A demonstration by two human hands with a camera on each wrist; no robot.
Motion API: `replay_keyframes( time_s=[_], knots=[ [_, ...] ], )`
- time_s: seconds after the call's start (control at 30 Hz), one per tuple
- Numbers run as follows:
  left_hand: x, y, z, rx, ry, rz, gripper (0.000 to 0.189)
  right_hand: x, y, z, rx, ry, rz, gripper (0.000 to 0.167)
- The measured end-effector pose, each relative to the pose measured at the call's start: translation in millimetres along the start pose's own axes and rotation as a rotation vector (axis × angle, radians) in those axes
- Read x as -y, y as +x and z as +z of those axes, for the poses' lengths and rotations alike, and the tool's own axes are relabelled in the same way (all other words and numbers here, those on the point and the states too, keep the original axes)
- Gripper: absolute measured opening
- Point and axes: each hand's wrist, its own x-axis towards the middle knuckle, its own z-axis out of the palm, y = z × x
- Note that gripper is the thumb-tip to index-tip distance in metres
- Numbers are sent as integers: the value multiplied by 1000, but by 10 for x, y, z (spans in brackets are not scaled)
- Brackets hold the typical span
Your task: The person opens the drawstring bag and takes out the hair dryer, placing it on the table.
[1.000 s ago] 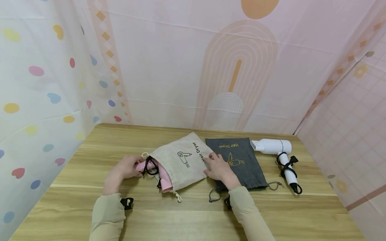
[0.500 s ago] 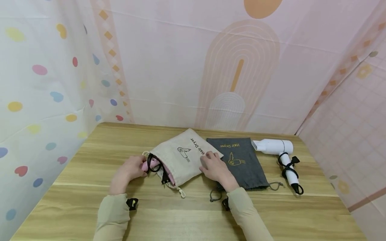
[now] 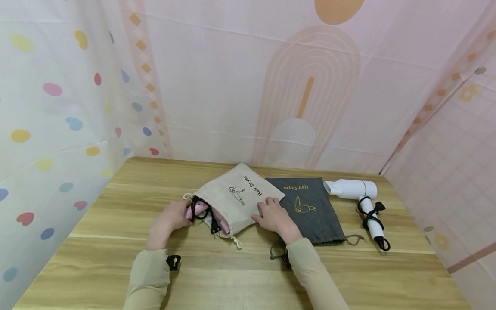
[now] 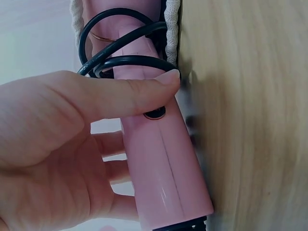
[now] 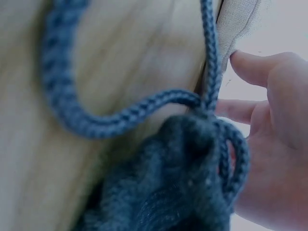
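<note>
A pink hair dryer lies partly inside a beige drawstring bag printed "Hair Dryer". My left hand grips the dryer's protruding pink end, thumb across it near a dark button in the left wrist view. Its black cord and plug lie at the bag's mouth; the rest of the dryer is hidden by cloth. My right hand rests on the bag's right side, and its thumb touches the bag's edge in the right wrist view.
Right of the beige bag, a dark grey drawstring bag lies flat, its grey cord looped on the wooden table. Further right is a white hair dryer, black cord wrapped around its handle. Patterned curtains hang behind and at both sides.
The pink dryer has gone deeper into the beige bag, and the plug now hangs at its mouth. The bag has turned slightly. My left hand moved right; my right hand slid a little left.
</note>
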Motion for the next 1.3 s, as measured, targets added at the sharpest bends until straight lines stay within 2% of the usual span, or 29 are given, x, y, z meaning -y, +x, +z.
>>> replay_keyframes(
  time_s=[0.17,0.53,1.3],
  knots=[
    [26,-5,-15,-4,13,12,37,44,33,-4,7,-34,11,33],
    [101,-35,-50,-26,42,88,32,51,63,23,2,-74,23,29],
    [161,-64,-106,-5,4,130,30,10,90,-16,-11,-97,3,26]
  ],
)
